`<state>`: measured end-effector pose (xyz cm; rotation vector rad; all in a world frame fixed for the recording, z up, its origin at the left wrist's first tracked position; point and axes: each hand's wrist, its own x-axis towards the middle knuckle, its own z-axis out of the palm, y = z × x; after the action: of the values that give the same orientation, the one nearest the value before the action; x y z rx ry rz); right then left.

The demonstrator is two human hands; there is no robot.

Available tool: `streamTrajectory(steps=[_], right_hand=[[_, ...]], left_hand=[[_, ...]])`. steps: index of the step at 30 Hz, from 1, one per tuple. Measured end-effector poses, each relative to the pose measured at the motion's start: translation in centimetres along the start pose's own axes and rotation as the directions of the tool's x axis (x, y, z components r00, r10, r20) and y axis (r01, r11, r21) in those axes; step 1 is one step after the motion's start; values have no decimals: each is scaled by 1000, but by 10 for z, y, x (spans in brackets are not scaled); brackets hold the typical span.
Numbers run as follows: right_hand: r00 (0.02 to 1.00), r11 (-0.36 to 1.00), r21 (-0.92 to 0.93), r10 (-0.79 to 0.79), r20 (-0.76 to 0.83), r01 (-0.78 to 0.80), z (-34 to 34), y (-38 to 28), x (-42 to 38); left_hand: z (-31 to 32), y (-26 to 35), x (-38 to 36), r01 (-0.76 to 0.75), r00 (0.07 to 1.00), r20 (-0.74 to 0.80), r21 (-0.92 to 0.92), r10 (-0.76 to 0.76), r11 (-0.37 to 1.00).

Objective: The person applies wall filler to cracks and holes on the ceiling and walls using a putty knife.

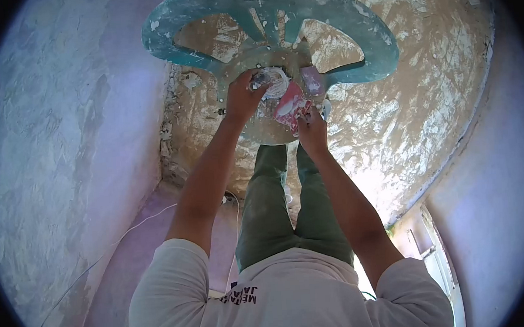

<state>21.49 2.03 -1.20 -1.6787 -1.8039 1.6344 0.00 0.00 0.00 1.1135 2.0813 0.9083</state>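
A green plastic chair [353,72] smeared with white stands in front of me. On its seat is a round tub [277,82] with white paste inside. My left hand [244,96] is at the tub's left side, its fingers closed on a small greyish thing too blurred to name. My right hand [312,129] grips a red, paste-smeared piece [289,103], which lies just below and right of the tub. A flat pinkish piece [312,80] rests on the seat, to the right of the tub.
The floor [404,111] around the chair is brown with white smears. A patchy wall [46,118] rises on the left, and a purple wall [496,208] on the right. A thin white cable [150,217] runs at the lower left.
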Motion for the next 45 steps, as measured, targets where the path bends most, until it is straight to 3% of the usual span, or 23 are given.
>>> streamTrajectory(steps=[2, 5, 11, 14, 20, 32, 35, 38, 41, 45], right_hand=[[997, 998, 3, -68, -40, 69, 3, -1, -2], [998, 999, 14, -46, -51, 47, -11, -2, 0], [1000, 1000, 15, -22, -11, 22, -4, -9, -2], [996, 997, 12, -71, -46, 71, 3, 2, -2], [1000, 1000, -4, -17, -2, 17, 0, -6, -4], [998, 997, 50, 68, -16, -67, 25, 8, -17], [996, 999, 33, 10, -86, -7, 38, 23, -14], [996, 995, 51, 88, 19, -89, 31, 1, -12], [993, 999, -48, -6, -117, 1, 40, 9, -9], [994, 997, -70, 28, -109, -36, 43, 8, -2]], left_hand=[[-8, 11, -6, -70, 996, -53, 66, 74, 995], [2, 18, -7, -107, 990, -89, 70, 113, 992], [15, -6, -3, 0, 995, -100, 42, 5, 999], [25, -21, 1, -23, 992, -121, 20, 26, 1000], [18, -2, 4, -57, 985, -156, 83, 70, 995], [23, -20, 15, -61, 995, -71, 118, 70, 991], [18, -21, 18, -54, 997, -53, 101, 60, 993], [15, -21, 19, -23, 1000, -19, 88, 25, 996], [16, -29, 19, -14, 1000, -14, 69, 15, 998], [17, -32, 15, -49, 999, -7, 91, 50, 995]])
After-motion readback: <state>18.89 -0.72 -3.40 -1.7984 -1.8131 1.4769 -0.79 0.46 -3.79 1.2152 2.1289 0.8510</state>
